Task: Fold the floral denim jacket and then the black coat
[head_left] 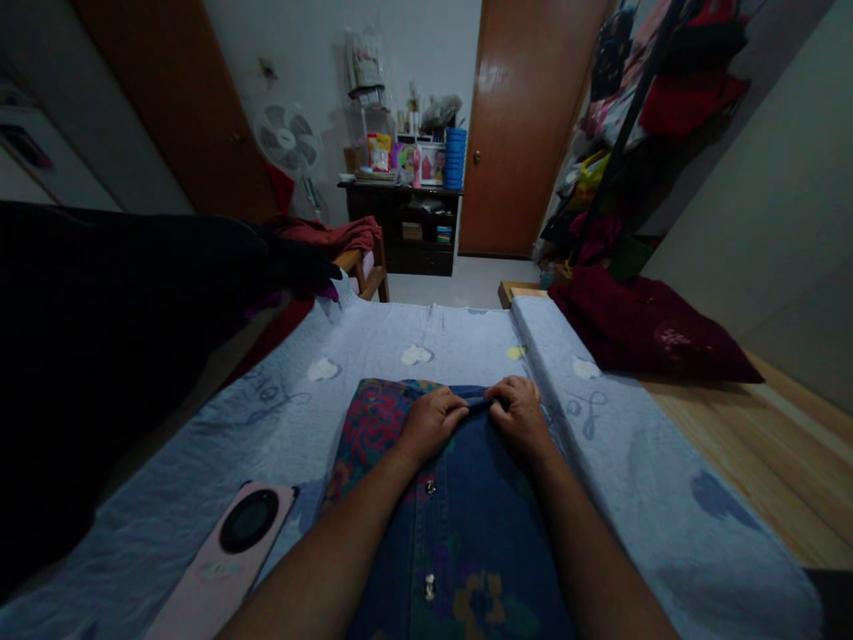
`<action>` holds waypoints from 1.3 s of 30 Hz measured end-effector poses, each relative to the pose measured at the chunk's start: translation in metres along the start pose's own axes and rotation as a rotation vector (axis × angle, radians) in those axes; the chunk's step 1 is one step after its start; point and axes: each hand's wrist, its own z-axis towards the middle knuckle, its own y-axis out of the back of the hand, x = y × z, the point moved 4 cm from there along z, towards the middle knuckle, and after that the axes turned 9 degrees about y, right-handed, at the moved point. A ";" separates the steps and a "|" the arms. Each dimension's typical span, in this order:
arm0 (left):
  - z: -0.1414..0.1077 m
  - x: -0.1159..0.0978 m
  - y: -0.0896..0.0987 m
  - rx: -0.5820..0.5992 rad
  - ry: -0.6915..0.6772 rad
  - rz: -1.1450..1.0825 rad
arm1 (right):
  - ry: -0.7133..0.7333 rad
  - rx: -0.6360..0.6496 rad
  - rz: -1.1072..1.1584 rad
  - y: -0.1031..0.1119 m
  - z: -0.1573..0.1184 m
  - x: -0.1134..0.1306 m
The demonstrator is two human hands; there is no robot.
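Observation:
A blue denim garment (480, 524) with a floral print and metal buttons lies folded on the light blue bed sheet (373, 338). Along its far edge my left hand (433, 427) pinches the fabric between thumb and fingers. Just to the right, my right hand (518, 416) grips the same edge, its fingers curled around the cloth. A short stretch of folded fabric shows between the two hands. Left of the garment, a pink phone (230, 551) with a round black camera ring lies on the sheet.
Dark cloth (120, 356) is heaped at the left. A maroon pillow (657, 324) rests on wooden boards at the right. Beyond the bed stand a fan (286, 138), a dark cabinet (400, 218) and a wooden door (516, 124). Clothes hang at the upper right.

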 end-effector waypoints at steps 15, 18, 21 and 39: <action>-0.005 -0.013 0.017 -0.249 -0.001 -0.022 | -0.028 -0.252 -0.041 0.016 -0.002 0.005; -0.006 -0.019 0.013 -0.135 -0.105 0.088 | 0.043 -0.221 -0.082 0.018 -0.001 0.014; -0.007 -0.020 0.006 -0.051 -0.176 0.158 | 0.114 -0.162 -0.108 0.016 -0.001 0.020; -0.004 -0.002 -0.004 -0.079 -0.042 0.271 | -0.279 -0.212 0.032 0.005 -0.006 -0.024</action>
